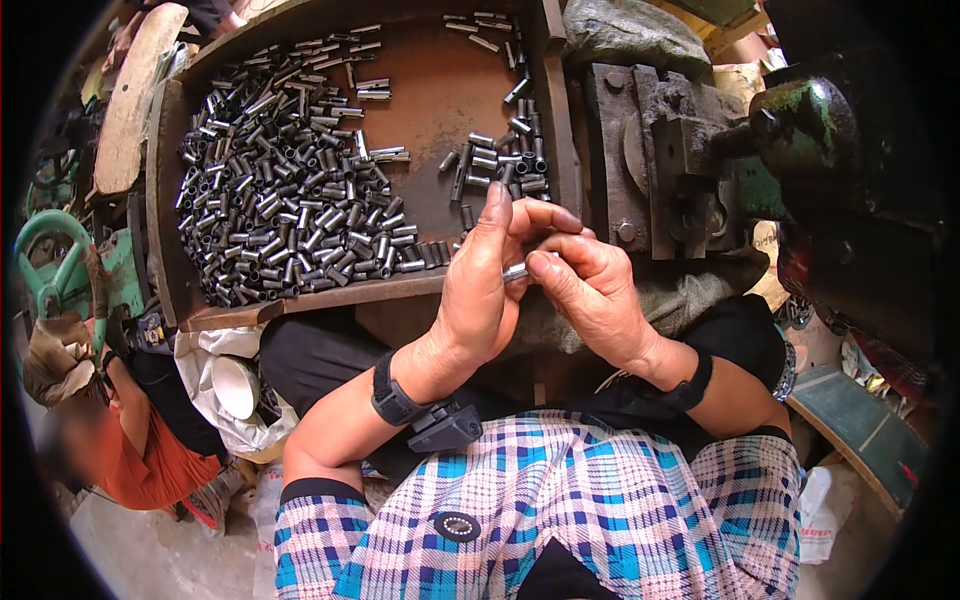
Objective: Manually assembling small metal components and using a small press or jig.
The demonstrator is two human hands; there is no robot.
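Note:
Both my hands meet over the near right corner of a wooden tray (340,297). A short shiny metal tube (515,272) sits between them. My right hand (597,300) pinches its end between thumb and fingers. Curled fingers of my left hand (485,275) close round the tube's other end, with the thumb pointing up; the inside of that grip is hidden. Beyond the hands, a big heap of similar metal tubes (290,190) fills the tray's left side. A smaller group of tubes (510,155) lies along its right wall.
To the right stands a dark, greasy machine with a bolted steel block (680,160) and a heavy round head (805,125). A grey sack (635,35) lies behind it. At left, a person in an orange top (160,455) sits near a green handwheel (50,255) and a white bowl (235,388).

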